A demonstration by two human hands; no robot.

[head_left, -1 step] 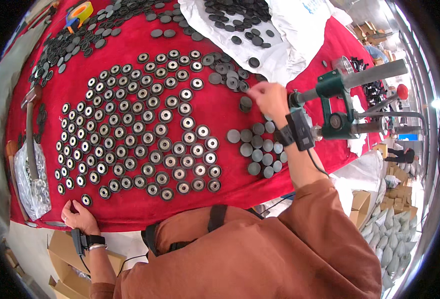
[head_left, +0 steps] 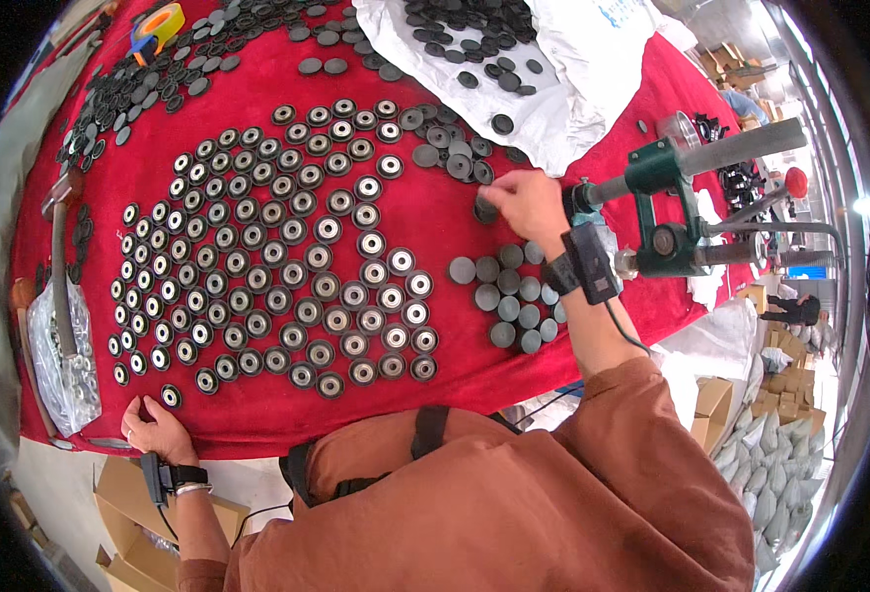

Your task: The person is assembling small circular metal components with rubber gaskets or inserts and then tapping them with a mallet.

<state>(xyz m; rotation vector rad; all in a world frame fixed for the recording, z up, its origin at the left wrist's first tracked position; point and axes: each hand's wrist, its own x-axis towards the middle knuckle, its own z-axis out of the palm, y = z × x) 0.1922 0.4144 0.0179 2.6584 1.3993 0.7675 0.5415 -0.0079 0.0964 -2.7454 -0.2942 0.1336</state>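
Observation:
My right hand (head_left: 526, 207) reaches over the table with its thumb and fingertips together on a black round disc (head_left: 484, 211), whose far part they cover. Left of it, many black wheels with metal bearings in their centres (head_left: 272, 254) lie flat in loose rows. Plain grey-black discs (head_left: 509, 308) lie just below my right wrist, and more discs (head_left: 441, 156) are heaped beyond the fingers. My left hand (head_left: 162, 434) rests at the table's front edge, fingers loosely bent and apart, beside a single bearing wheel (head_left: 171, 397). It holds nothing I can see.
A green hand press (head_left: 664, 212) with a steel shaft stands right of my right hand. A white sack (head_left: 578, 84) bearing black discs lies at the back. On the left are a hammer (head_left: 62, 266), a clear bag of metal parts (head_left: 78, 385) and yellow tape (head_left: 164, 25). Red cloth covers the table.
My right hand has shifted slightly left and down, bringing its fingertips onto the black disc. The left hand stays where it was.

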